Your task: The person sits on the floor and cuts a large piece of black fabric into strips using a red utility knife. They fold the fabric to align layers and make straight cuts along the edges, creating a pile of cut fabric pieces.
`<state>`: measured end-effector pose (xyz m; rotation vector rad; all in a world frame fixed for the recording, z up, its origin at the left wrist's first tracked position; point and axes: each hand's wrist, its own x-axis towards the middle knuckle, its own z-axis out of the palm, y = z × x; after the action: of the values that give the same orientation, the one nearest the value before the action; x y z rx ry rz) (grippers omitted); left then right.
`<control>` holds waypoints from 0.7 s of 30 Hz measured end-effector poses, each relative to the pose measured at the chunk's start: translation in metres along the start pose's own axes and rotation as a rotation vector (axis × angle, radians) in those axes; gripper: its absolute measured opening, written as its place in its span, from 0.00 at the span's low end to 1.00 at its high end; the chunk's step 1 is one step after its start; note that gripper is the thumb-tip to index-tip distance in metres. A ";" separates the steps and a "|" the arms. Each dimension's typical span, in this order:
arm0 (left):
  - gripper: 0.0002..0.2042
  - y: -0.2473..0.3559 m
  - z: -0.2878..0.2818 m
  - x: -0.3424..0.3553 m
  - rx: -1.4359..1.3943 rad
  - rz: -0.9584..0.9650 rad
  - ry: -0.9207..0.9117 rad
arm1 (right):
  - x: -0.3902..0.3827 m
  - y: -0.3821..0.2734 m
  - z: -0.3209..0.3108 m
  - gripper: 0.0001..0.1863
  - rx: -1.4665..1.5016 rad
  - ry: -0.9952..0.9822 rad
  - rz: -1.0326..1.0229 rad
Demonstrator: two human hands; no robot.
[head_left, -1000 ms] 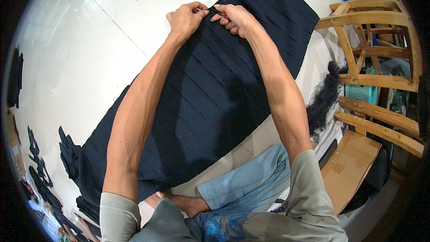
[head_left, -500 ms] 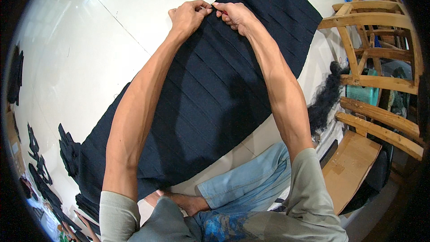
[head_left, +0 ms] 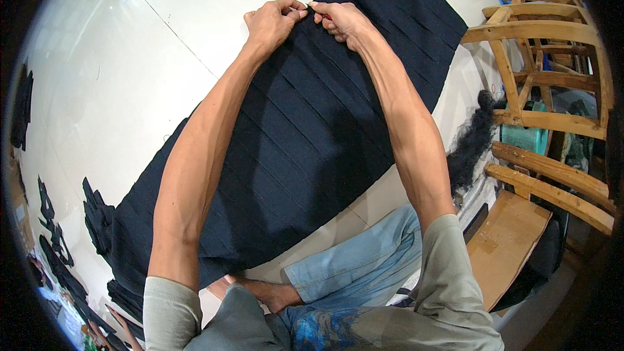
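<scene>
A long dark navy knitted fabric [head_left: 305, 136] with slanting ridges lies spread across the white floor. At its far edge my left hand [head_left: 270, 23] pinches the fabric between thumb and fingers. Close beside it, my right hand [head_left: 344, 23] is closed around a small tool with a red handle [head_left: 327, 17]; its dark tip points at the pinched edge. The tool is mostly hidden in my fingers, so its exact kind does not show. The two hands' fingertips nearly touch.
Wooden chairs [head_left: 549, 29] stand along the right, with a green plastic bin [head_left: 525, 135] behind their legs. A tuft of black fibres [head_left: 471, 143] lies near them. Nearer to me is a cardboard sheet [head_left: 510, 240]. Dark fabric pieces [head_left: 58, 240] are scattered at the left.
My hands stay almost where they were, at the fabric's far edge. The tool's dark tip now shows a little more between my fingertips.
</scene>
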<state>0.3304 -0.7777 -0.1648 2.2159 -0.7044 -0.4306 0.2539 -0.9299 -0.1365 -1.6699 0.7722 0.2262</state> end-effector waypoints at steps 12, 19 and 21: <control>0.14 -0.012 0.005 0.002 -0.112 0.056 0.077 | -0.040 0.012 -0.018 0.28 0.202 0.088 -0.166; 0.19 -0.003 -0.007 -0.020 0.139 0.144 0.098 | -0.136 0.065 -0.025 0.24 0.222 0.145 -0.082; 0.22 -0.008 -0.016 -0.034 0.177 0.112 0.059 | -0.160 0.083 -0.018 0.21 0.148 0.209 -0.118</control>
<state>0.3142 -0.7431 -0.1576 2.3294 -0.8594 -0.2539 0.0779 -0.8936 -0.1118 -1.6075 0.8223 -0.0882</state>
